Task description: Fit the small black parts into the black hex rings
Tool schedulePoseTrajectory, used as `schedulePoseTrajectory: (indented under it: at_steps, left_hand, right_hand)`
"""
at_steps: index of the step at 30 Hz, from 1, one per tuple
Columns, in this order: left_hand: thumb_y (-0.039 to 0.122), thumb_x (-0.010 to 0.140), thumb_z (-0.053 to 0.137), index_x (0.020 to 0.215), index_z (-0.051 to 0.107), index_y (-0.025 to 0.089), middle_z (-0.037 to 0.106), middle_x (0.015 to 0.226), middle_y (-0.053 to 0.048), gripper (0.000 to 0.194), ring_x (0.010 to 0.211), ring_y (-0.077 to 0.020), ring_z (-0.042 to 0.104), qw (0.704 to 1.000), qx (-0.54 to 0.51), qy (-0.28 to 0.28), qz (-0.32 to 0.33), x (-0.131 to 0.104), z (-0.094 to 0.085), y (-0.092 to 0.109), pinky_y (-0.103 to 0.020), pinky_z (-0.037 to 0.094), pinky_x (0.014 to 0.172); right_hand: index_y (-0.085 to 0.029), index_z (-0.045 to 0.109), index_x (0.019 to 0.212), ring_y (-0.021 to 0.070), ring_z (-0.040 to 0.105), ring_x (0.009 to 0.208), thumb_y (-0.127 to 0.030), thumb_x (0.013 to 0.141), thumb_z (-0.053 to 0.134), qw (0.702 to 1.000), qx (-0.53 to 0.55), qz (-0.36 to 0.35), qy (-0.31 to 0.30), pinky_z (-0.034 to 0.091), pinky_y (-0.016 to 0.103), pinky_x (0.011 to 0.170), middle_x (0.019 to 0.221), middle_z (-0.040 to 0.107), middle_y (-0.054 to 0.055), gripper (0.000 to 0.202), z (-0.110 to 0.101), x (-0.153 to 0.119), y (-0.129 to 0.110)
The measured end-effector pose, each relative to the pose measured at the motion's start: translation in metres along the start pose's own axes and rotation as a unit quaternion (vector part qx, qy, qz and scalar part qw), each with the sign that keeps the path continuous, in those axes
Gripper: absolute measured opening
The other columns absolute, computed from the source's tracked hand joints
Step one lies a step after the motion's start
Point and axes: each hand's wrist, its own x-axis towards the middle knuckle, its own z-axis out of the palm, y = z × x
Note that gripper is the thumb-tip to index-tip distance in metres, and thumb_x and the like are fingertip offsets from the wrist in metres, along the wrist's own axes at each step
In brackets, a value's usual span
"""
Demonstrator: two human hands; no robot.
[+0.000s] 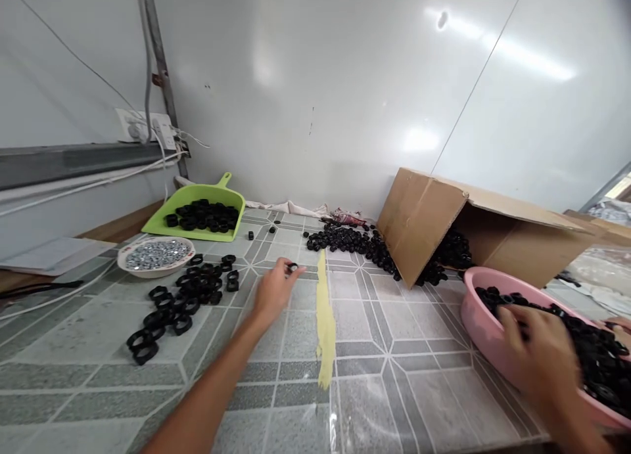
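Note:
My left hand (273, 290) is over the middle of the tiled-pattern table, its thumb and fingers pinching a small black ring (292, 267). At the right, my right hand (539, 352) is at the near rim of a pink basin (486, 336), slightly blurred, with its fingers curled. Something dark shows between those fingers, but I cannot make out what. Many small black parts (591, 355) fill the basin. Left of my left hand lies a loose group of black rings (185, 296).
A green dustpan (229, 198) holds more black rings, and a bowl (129, 268) holds small shiny metal pieces. Black parts (340, 238) spill from a tipped cardboard box (428, 211). A yellow strip (325, 322) marks the table. Part of another hand (622, 332) shows at the right edge.

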Motion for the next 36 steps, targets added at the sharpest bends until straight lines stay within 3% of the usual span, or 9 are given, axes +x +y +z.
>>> schedulePoseTrajectory:
  at_steps: [2,5,8,11,14,21,25,31,36]
  left_hand:
    - [0.049,0.089,0.058,0.111,0.06,0.019,0.074,0.091,-0.007,0.037,0.081,-0.0236,0.068,0.999,-0.037,-0.022,0.01,-0.005,0.018,0.006,-0.029,0.045,0.067]
    - [0.049,0.086,0.063,0.111,0.059,0.02,0.074,0.089,-0.004,0.038,0.078,-0.021,0.07,0.997,-0.07,-0.032,0.024,-0.01,0.032,0.006,-0.027,0.045,0.066]
    - [0.046,0.087,0.062,0.109,0.061,0.02,0.074,0.09,-0.004,0.034,0.077,-0.0205,0.07,0.995,-0.085,-0.031,0.033,-0.01,0.034,0.002,-0.027,0.046,0.068]
    - [0.035,0.088,0.06,0.113,0.059,0.022,0.073,0.094,-0.003,0.029,0.076,-0.0187,0.069,0.994,-0.092,-0.029,0.042,-0.009,0.034,-0.001,-0.027,0.045,0.068]
    - [0.029,0.087,0.059,0.119,0.054,0.023,0.073,0.093,-0.003,0.033,0.076,-0.0199,0.068,0.994,-0.094,-0.029,0.044,-0.009,0.035,-0.002,-0.027,0.044,0.065]
    - [0.022,0.084,0.058,0.109,0.058,0.022,0.072,0.093,-0.005,0.025,0.084,-0.0247,0.068,0.992,-0.1,-0.041,0.062,-0.016,0.036,0.005,-0.031,0.045,0.073]
    - [0.028,0.089,0.056,0.115,0.063,0.021,0.073,0.095,-0.005,0.027,0.085,-0.0218,0.068,0.983,-0.135,-0.078,0.1,-0.022,0.033,0.013,-0.03,0.049,0.076]
    - [0.044,0.094,0.053,0.111,0.066,0.021,0.073,0.095,-0.005,0.031,0.089,-0.0215,0.068,0.933,-0.269,-0.207,0.117,-0.035,0.036,0.028,-0.031,0.05,0.08]
    - [0.044,0.085,0.07,0.113,0.054,0.021,0.07,0.097,-0.005,0.04,0.082,-0.0204,0.07,0.87,-0.4,-0.288,-0.004,-0.044,0.049,0.033,-0.032,0.052,0.076]
  right_hand:
    - [-0.023,0.059,0.095,0.0315,0.056,0.097,-0.04,0.096,0.046,0.992,0.091,-0.023,-0.079,0.044,0.049,0.088,0.099,0.06,0.012,0.022,0.053,0.01,-0.059]
    - [-0.02,0.064,0.1,0.0239,0.061,0.097,-0.033,0.094,0.052,0.932,0.261,-0.006,-0.252,0.049,0.037,0.085,0.109,0.059,0.011,0.018,0.147,0.028,-0.139]
    - [-0.017,0.066,0.102,0.0192,0.063,0.09,-0.028,0.092,0.059,0.916,0.275,0.013,-0.291,0.05,0.034,0.087,0.104,0.063,0.007,0.017,0.227,0.048,-0.19]
    - [-0.014,0.064,0.111,0.0208,0.064,0.096,-0.035,0.095,0.061,0.913,0.273,0.027,-0.303,0.053,0.04,0.087,0.108,0.064,0.007,0.027,0.271,0.063,-0.216]
    - [-0.015,0.063,0.115,0.0205,0.064,0.098,-0.036,0.097,0.059,0.905,0.277,0.047,-0.32,0.055,0.039,0.085,0.116,0.064,0.008,0.027,0.291,0.073,-0.227]
    - [-0.015,0.06,0.086,0.0181,0.063,0.079,-0.044,0.089,0.065,0.855,0.376,0.143,-0.329,0.054,0.032,0.071,0.084,0.063,0.004,0.03,0.292,0.061,-0.21]
    - [-0.018,0.061,0.092,0.0199,0.065,0.082,-0.054,0.075,0.074,0.797,0.466,0.171,-0.343,0.054,0.034,0.078,0.086,0.065,0.004,0.042,0.245,0.023,-0.178]
    - [-0.02,0.07,0.104,0.0228,0.065,0.104,-0.034,0.072,0.084,0.661,0.587,0.229,-0.407,0.047,0.038,0.1,0.11,0.068,0.007,0.038,0.181,-0.011,-0.136]
    - [-0.022,0.069,0.103,0.0213,0.065,0.1,-0.033,0.073,0.084,0.704,0.579,0.201,-0.36,0.05,0.034,0.09,0.106,0.07,0.006,0.035,0.178,-0.017,-0.121]
